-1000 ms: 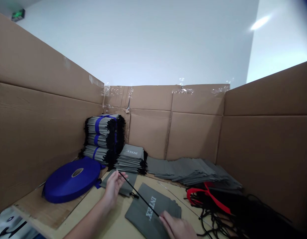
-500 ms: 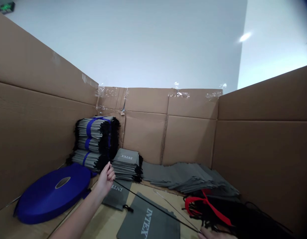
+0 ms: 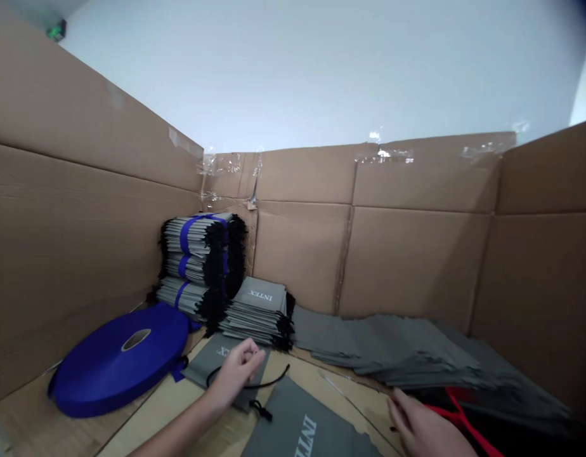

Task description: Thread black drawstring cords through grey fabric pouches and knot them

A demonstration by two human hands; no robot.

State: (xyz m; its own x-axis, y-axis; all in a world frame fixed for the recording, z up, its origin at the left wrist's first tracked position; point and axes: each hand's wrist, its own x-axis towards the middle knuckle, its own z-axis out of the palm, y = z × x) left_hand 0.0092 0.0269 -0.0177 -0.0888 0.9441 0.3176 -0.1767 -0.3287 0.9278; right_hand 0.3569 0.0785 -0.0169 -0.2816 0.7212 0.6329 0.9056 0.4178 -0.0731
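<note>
Place: a workshop, by its look, with a work table (image 3: 169, 397)
Cardboard walls (image 3: 297, 254): taped together, standing round the table on three sides
Bundles (image 3: 195, 270): many alike grey pouches, tied with blue ribbon (image 3: 184, 240)
Roll (image 3: 103, 365): large, wound with blue ribbon
Pouch stack (image 3: 257, 317): neat, INTEX printed on top

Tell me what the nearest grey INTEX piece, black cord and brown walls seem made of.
Nearest grey INTEX piece: probably matte fabric, lying thin and flat. Black cord: perhaps textile, bending in a curve; finish unclear. Brown walls: matte cardboard, by their fold creases.
</note>
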